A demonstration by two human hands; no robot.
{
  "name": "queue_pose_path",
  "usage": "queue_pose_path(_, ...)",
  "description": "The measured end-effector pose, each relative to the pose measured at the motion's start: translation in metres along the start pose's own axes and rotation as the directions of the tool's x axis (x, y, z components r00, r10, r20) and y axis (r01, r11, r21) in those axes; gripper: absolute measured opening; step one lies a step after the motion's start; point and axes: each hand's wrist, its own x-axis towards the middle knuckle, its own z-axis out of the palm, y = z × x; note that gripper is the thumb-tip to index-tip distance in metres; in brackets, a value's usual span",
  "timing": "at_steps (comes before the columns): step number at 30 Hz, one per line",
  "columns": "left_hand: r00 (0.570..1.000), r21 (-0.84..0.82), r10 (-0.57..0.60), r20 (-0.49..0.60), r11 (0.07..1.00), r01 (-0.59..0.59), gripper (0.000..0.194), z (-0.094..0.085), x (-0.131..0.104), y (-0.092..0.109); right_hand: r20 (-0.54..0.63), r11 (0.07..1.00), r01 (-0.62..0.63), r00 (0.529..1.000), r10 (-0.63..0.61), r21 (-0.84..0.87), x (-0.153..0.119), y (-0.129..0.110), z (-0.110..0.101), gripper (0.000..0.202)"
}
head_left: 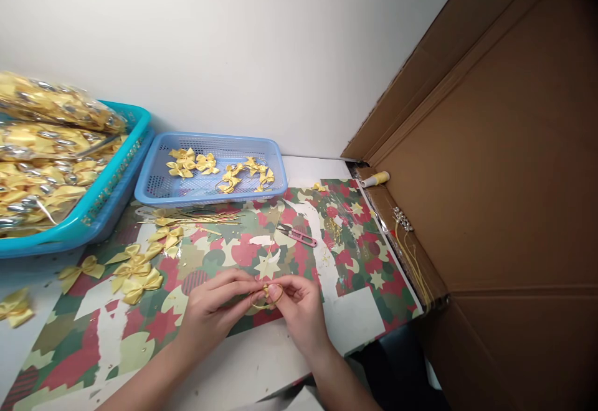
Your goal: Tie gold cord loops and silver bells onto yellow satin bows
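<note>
Both hands meet near the front of the patterned table covering [196, 268]. A thin yellow loop [258, 306] shows between them. My left hand [217, 305] pinches its left side, fingers pressed together. Closed on the loop's right side, my right hand [299, 308] has its thumb over a small yellow piece, mostly hidden by the fingertips. Beyond the hands lie pink-handled thread snips [303, 237]. Several yellow ribbon bows [133, 266] are spread to the left of my left hand.
A blue basket [210, 200] holds several yellow bows. Further left, a turquoise basket [135, 115] is piled with bagged bows. Thin yellow strips [219, 218] lie before the blue basket. Cardboard [495, 180] walls the right side, with a thread spool [376, 179] and beads [402, 219] beside it.
</note>
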Motion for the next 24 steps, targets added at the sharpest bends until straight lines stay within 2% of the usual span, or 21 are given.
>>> queue_pose_path(7,0.999,-0.011,0.032,-0.008,0.999,-0.032,0.011,0.001,0.002,0.000,0.022,0.994,0.052,0.999,-0.050,-0.097,-0.003,-0.001,-0.004,0.017)
queue_pose_path(13,0.991,-0.110,-0.132,-0.020,0.986,0.129,0.011,0.004,0.000,0.001,0.031,0.946,0.171,0.985,-0.169,-0.276,-0.006,-0.004,-0.005,0.016)
queue_pose_path(15,0.984,-0.137,-0.178,-0.011,0.975,0.175,0.012,0.004,0.000,0.001,0.037,0.900,0.253,0.966,-0.257,-0.354,-0.008,-0.005,-0.004,0.015)
queue_pose_path(19,0.971,-0.176,-0.240,-0.002,0.956,0.236,0.014,0.004,-0.001,0.004,0.007,0.794,0.398,0.895,-0.445,-0.459,-0.011,-0.005,-0.001,0.014)
queue_pose_path(21,0.960,-0.196,-0.280,0.005,0.941,0.275,0.014,0.004,-0.002,0.005,-0.006,0.762,0.430,0.869,-0.494,-0.484,-0.011,-0.004,0.001,0.017)
queue_pose_path(24,0.942,-0.225,-0.336,0.016,0.916,0.331,0.013,0.004,-0.003,0.006,-0.003,0.743,0.451,0.854,-0.521,-0.495,-0.011,-0.003,0.002,0.016)
